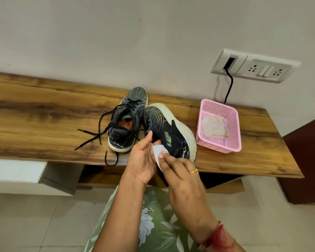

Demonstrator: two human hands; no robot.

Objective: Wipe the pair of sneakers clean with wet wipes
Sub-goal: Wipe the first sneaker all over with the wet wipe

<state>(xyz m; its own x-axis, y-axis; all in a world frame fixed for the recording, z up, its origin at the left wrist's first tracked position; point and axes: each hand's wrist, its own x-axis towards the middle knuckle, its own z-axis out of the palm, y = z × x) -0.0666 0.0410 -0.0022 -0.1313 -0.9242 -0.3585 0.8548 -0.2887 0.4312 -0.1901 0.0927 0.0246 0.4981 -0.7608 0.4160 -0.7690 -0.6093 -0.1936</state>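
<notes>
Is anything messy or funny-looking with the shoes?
Yes. One sneaker lies tipped on its side, and the upright sneaker has untied laces sprawling across the shelf, one end hanging off the front edge.

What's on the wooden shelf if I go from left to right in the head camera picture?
First the loose black laces → upright sneaker → sneaker tipped on its side → pink basket with a crumpled wipe inside.

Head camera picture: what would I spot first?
Front and centre, the left hand and right hand meet at a white wet wipe against a dark sneaker tipped on its side on the wooden shelf. The other sneaker stands upright just left; a pink basket with crumpled wipes sits right.
</notes>
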